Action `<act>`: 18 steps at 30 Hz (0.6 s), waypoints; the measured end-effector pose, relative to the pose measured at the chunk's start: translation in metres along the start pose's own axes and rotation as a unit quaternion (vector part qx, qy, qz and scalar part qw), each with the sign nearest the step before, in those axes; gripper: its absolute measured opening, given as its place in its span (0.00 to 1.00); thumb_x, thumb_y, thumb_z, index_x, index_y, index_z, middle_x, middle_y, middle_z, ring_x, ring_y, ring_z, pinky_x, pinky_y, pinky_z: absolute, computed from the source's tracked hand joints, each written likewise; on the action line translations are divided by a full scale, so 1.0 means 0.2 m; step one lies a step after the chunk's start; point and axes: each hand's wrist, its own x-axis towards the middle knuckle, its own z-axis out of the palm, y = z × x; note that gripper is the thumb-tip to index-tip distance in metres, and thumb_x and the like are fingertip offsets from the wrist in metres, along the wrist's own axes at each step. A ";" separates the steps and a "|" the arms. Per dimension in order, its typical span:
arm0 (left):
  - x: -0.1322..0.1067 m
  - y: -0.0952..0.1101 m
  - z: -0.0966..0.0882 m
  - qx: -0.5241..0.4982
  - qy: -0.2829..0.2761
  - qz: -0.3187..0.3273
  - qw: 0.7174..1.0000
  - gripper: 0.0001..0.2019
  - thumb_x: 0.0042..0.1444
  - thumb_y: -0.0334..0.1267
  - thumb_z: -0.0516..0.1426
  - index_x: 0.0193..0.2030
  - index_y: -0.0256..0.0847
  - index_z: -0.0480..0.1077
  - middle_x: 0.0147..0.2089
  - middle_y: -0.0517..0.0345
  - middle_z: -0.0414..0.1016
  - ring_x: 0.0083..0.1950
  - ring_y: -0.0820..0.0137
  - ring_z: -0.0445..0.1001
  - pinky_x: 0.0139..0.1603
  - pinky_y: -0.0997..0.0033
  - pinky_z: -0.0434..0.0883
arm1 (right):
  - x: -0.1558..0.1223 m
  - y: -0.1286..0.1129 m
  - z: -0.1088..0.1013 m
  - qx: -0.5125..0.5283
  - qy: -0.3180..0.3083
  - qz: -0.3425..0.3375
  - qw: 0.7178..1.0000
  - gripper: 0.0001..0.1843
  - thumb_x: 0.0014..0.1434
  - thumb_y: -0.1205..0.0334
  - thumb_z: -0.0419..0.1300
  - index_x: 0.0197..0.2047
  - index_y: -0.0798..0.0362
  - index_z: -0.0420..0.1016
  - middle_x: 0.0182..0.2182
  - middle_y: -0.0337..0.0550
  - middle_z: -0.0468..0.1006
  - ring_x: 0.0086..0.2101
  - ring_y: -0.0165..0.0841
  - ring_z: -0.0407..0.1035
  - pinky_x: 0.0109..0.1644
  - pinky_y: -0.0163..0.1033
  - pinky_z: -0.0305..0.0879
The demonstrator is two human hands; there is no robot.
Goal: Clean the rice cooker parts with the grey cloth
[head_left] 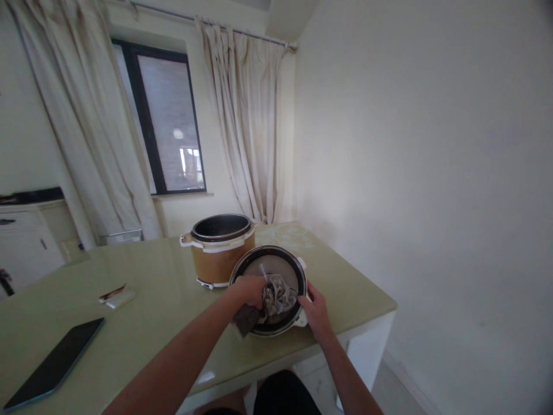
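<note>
A round cooker lid [283,266] with a dark rim ring and a pale inner plate stands tilted near the table's front edge, its inside turned up toward me. My left hand [250,289] is closed on a crumpled patterned cloth [279,295], which lies against the inner plate; a dark flap of it hangs over the lower left rim. At the right rim, my right hand [316,311] grips the lid, fingers on its edge. Just behind the lid, the cooker body [222,259], tan with white trim, stands upright without a lid, its dark inner pot [220,226] showing.
A dark tablet [56,360] lies at the front left of the green table [155,334]. Beyond it is a small white packet with a brown strip [117,296]. A wall [423,173] rises to the right of the table; curtains and a window are behind.
</note>
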 end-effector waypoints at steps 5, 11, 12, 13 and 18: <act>-0.01 -0.06 0.01 0.007 0.119 -0.067 0.991 0.24 0.55 0.37 0.60 0.60 0.45 0.74 0.63 0.39 0.74 0.65 0.44 0.72 0.58 0.44 0.76 | 0.00 0.02 0.00 0.005 0.000 0.003 1.000 0.33 0.46 0.61 0.60 0.56 0.57 0.83 0.53 0.51 0.85 0.51 0.49 0.78 0.61 0.53 0.72; 0.02 -0.01 0.07 -0.003 0.180 -0.056 0.982 0.40 0.55 0.38 0.60 0.75 0.50 0.57 0.71 0.39 0.60 0.69 0.43 0.64 0.58 0.45 0.75 | 0.00 0.03 0.00 0.006 0.007 -0.011 1.000 0.32 0.46 0.61 0.61 0.55 0.56 0.83 0.53 0.51 0.85 0.53 0.50 0.78 0.61 0.51 0.72; 0.02 0.03 0.08 -0.013 0.178 -0.029 0.983 0.42 0.55 0.40 0.61 0.77 0.53 0.54 0.72 0.40 0.59 0.70 0.42 0.62 0.58 0.45 0.75 | 0.00 0.03 0.00 0.006 0.006 -0.014 1.000 0.31 0.46 0.61 0.61 0.55 0.56 0.83 0.52 0.50 0.85 0.52 0.49 0.78 0.60 0.51 0.73; 0.02 0.07 0.09 -0.025 0.175 0.004 0.984 0.44 0.55 0.43 0.62 0.78 0.56 0.51 0.72 0.42 0.58 0.70 0.42 0.60 0.59 0.44 0.74 | 0.00 0.03 0.00 0.003 0.004 -0.016 1.000 0.31 0.46 0.61 0.60 0.54 0.56 0.83 0.51 0.50 0.85 0.51 0.49 0.78 0.59 0.50 0.73; -0.02 0.28 0.15 -0.039 0.179 0.145 0.972 0.48 0.58 0.48 0.61 0.80 0.67 0.41 0.73 0.45 0.56 0.69 0.41 0.59 0.65 0.34 0.66 | 0.01 0.03 -0.01 -0.009 0.000 -0.007 1.000 0.24 0.46 0.60 0.59 0.45 0.56 0.84 0.42 0.49 0.87 0.43 0.47 0.79 0.52 0.48 0.75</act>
